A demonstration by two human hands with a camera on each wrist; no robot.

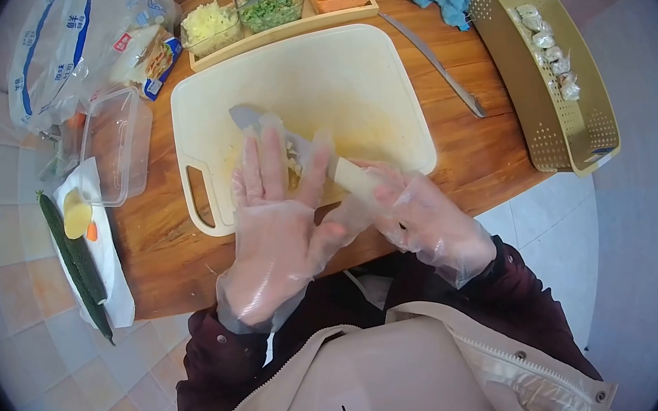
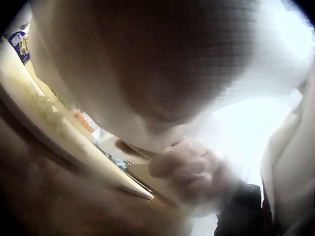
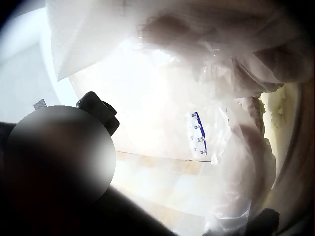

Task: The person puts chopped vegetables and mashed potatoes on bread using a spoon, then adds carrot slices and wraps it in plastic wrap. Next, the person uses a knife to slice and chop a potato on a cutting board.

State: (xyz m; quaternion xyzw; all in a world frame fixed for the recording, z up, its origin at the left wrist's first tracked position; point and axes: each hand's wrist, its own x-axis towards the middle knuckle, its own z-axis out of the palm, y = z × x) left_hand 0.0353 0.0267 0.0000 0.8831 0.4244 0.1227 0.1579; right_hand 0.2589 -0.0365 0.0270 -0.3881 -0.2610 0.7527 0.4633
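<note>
Both hands wear clear plastic gloves over the cream cutting board. My right hand grips the pale handle of a kitchen knife near the board's front edge. The knife's grey blade points to the far left, partly hidden behind the other hand. My left hand has its fingers stretched out straight, overlapping the blade in the head view. Small pale chopped bits show between its fingers, beside the blade. In the left wrist view, yellowish-green bits lie along the board.
Behind the board, a wooden tray bears containers of chopped yellow, green and orange food. A long metal blade and an olive basket with wrapped lumps stand right. Left are a plastic tub, plastic bag and cucumbers.
</note>
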